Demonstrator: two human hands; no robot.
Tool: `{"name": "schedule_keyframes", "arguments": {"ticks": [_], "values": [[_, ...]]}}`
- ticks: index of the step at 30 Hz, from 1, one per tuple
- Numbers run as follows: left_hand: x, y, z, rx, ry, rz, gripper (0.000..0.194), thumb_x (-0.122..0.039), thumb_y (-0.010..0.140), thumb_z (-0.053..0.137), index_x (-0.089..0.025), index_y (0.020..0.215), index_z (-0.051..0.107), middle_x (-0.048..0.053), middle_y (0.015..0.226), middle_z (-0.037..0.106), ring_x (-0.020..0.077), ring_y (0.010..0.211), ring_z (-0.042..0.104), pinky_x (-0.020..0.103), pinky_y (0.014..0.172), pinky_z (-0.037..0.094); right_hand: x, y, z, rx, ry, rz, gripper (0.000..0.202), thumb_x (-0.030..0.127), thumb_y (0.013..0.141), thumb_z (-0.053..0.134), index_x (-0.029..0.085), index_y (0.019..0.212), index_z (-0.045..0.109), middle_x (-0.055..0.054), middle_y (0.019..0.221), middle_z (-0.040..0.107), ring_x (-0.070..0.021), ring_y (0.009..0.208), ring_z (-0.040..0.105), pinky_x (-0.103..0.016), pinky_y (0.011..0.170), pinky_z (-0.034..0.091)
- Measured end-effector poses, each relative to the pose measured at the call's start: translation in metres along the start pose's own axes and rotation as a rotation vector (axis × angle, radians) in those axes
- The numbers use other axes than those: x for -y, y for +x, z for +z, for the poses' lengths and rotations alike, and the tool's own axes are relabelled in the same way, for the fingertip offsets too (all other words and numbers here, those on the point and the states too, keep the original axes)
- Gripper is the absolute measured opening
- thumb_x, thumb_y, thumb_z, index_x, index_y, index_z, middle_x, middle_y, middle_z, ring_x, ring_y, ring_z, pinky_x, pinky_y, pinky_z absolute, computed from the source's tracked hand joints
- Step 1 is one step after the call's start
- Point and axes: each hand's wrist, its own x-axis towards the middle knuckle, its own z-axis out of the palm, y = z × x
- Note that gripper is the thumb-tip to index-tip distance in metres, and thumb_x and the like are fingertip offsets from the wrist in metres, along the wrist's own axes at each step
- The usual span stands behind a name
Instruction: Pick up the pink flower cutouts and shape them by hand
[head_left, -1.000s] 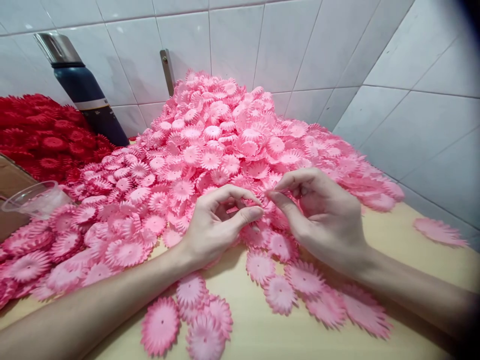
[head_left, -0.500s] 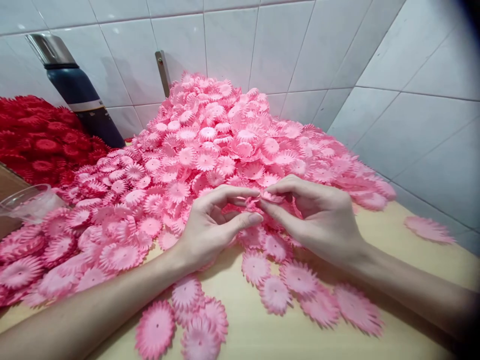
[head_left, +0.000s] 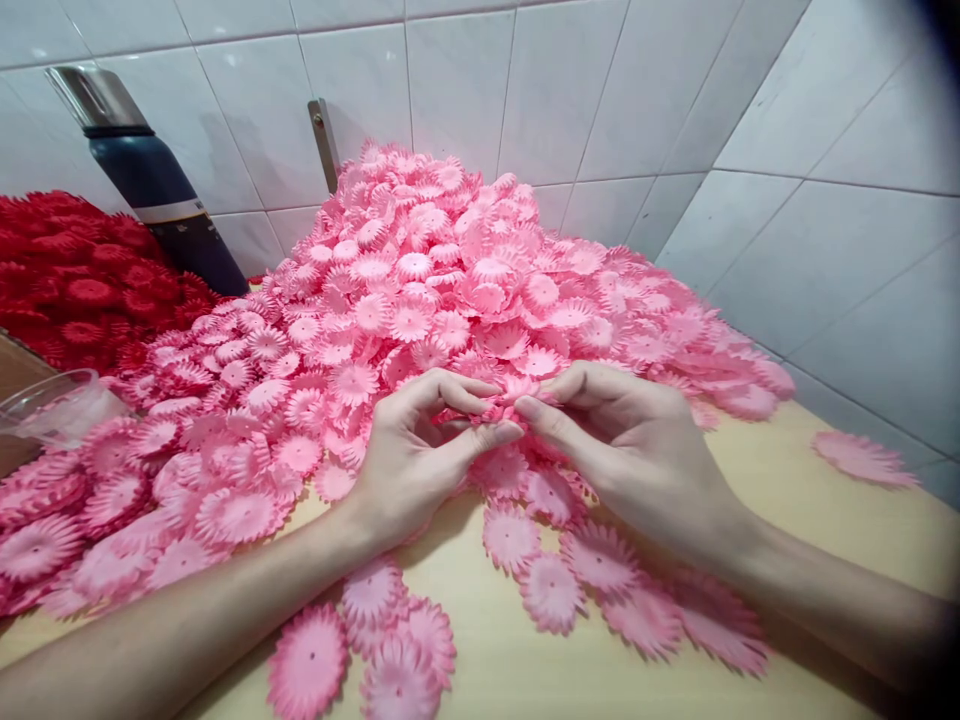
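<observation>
A pink, toothed-edged petal piece (head_left: 517, 390), partly hidden by fingers, is pinched by both the left hand (head_left: 420, 450) and the right hand (head_left: 649, 450), thumbs against fingers, before a tall heap of pink flower-shaped pieces (head_left: 450, 260). Loose pink discs with dark centre dots (head_left: 551, 592) are scattered below on a pale yellow table (head_left: 502, 670). At left, a dark blue, silver-capped bottle (head_left: 142, 170) is set beside a heap of red flower-shaped pieces (head_left: 67, 260).

No text is legible: the pale label band (head_left: 169, 211) on the dark blue metal-capped bottle (head_left: 141, 168) bears marks too small to read.
</observation>
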Motion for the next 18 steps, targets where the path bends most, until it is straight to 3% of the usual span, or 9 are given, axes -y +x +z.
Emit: {"name": "schedule_keyframes", "arguments": {"ticks": [5, 8, 12, 15, 18], "values": [[-0.004, 0.000, 0.002, -0.053, 0.015, 0.012, 0.019, -0.019, 0.072, 0.078, -0.017, 0.069, 0.059, 0.004, 0.094, 0.067, 0.0159, 0.089, 0.065, 0.029, 0.081, 0.055, 0.001, 0.000, 0.000, 0.006, 0.098, 0.060, 0.020, 0.032, 0.082, 0.071, 0.018, 0.072, 0.061, 0.000, 0.070, 0.065, -0.0106, 0.062, 0.058, -0.020, 0.053, 0.047], [-0.002, 0.004, -0.001, -0.103, -0.049, -0.022, 0.023, -0.022, 0.073, 0.078, -0.017, 0.067, 0.056, 0.003, 0.090, 0.066, 0.0137, 0.082, 0.065, 0.027, 0.075, 0.057, 0.002, 0.002, -0.004, 0.016, 0.119, 0.070, 0.025, 0.034, 0.081, 0.071, 0.019, 0.068, 0.056, 0.001, 0.064, 0.059, -0.0102, 0.057, 0.054, -0.020, 0.048, 0.043], [0.003, 0.012, -0.007, -0.212, -0.155, -0.036, 0.027, -0.026, 0.073, 0.077, -0.017, 0.069, 0.052, -0.001, 0.083, 0.064, 0.0102, 0.075, 0.062, 0.027, 0.075, 0.057, 0.004, 0.005, -0.011, 0.021, 0.168, 0.065, 0.026, 0.036, 0.084, 0.068, 0.021, 0.068, 0.053, 0.000, 0.068, 0.060, -0.0163, 0.075, 0.065, -0.027, 0.064, 0.053], [0.001, 0.013, -0.007, -0.133, -0.017, 0.023, 0.020, -0.020, 0.070, 0.080, -0.017, 0.079, 0.062, 0.000, 0.089, 0.065, 0.0098, 0.081, 0.063, 0.021, 0.076, 0.055, 0.002, 0.007, -0.012, -0.011, 0.133, 0.008, 0.016, 0.031, 0.082, 0.071, 0.022, 0.075, 0.060, -0.002, 0.079, 0.065, -0.0193, 0.090, 0.066, -0.029, 0.073, 0.057], [-0.002, 0.010, -0.005, -0.049, 0.021, 0.052, 0.031, -0.017, 0.068, 0.081, -0.020, 0.095, 0.066, 0.001, 0.096, 0.067, 0.0118, 0.089, 0.064, 0.022, 0.078, 0.056, -0.001, 0.009, -0.011, -0.065, 0.086, -0.055, 0.016, 0.025, 0.078, 0.073, 0.021, 0.092, 0.066, -0.005, 0.101, 0.067, -0.0197, 0.099, 0.065, -0.032, 0.082, 0.057]]}}
